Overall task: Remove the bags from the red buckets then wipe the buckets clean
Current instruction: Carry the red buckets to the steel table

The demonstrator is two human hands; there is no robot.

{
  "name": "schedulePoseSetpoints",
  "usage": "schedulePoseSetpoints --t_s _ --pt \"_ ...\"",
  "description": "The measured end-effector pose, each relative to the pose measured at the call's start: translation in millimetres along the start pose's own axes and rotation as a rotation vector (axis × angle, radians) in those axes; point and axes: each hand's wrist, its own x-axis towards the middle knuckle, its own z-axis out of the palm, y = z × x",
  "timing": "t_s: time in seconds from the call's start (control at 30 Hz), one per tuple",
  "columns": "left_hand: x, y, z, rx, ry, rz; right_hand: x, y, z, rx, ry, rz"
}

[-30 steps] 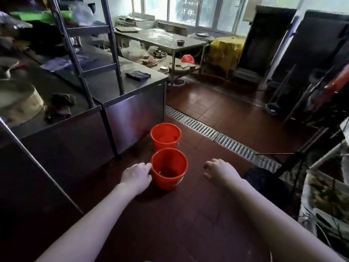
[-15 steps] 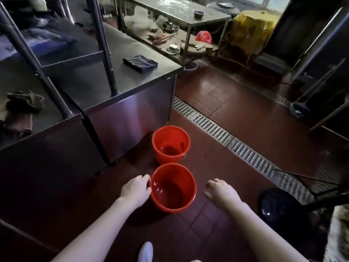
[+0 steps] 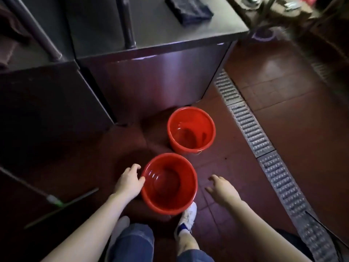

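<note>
As a clear bag (image 3: pixel 153 175) seems to line the near bucket (image 3: pixel 186 197), the left hand (image 3: pixel 130 184) curls at its rim, grip unclear; the right hand (image 3: pixel 222 190) hovers spread beside it

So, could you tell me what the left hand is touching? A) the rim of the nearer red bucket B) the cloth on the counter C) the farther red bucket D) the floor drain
A: the left hand rests against the rim of the nearer red bucket; the farther red bucket stands untouched.
</note>
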Motion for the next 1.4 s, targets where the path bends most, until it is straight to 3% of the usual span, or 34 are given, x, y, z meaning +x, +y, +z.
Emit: schedulePoseSetpoints --t_s 0.2,0.5,0.73,1.03,1.4 --pt "47.7 -36.0 97.8 -0.144 0.008 -0.276 112.3 30.6 63.3 -0.002 -0.129 -0.038" --pt "153.9 -109.4 215.7 -0.119 -0.003 -0.314 261.0 53.5 186.7 0.017 -0.113 0.075" --pt "192.2 -141.9 273.2 -0.125 0.011 -0.457 306.8 79.8 258.5 0.210 -0.031 0.188" --pt "154.0 -97.1 231.1 -0.053 -0.010 -0.316 242.9 104.1 205.6 0.319 0.005 0.230" --pt "24.3 69.9 69.8 -0.035 -0.059 -0.069 70.3 140.5 11.9 0.395 0.135 0.214"
